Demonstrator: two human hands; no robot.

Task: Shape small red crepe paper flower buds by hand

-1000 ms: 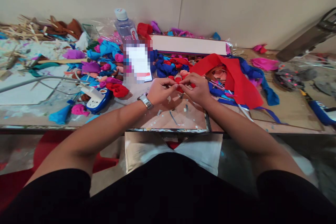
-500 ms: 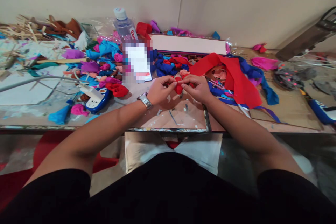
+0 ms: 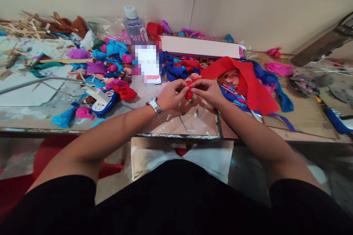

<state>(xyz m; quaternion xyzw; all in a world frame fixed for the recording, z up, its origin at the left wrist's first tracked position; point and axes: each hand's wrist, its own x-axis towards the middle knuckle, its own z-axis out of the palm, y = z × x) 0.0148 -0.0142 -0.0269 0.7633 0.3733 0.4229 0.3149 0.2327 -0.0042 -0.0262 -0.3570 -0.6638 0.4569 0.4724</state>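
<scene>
Cluttered bench (image 3: 193,125) against a pale wall. Left hand (image 3: 172,96) and right hand (image 3: 209,91) both pinch a small red cloth piece (image 3: 189,92) between them, above the bench's near edge. Since a second ago: fingertips closer, piece bunched tighter; shaping seems under way.

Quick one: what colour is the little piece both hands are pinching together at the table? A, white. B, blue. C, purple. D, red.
D: the left hand and right hand meet on a small red piece, pinched between their fingertips just above the table.
</scene>
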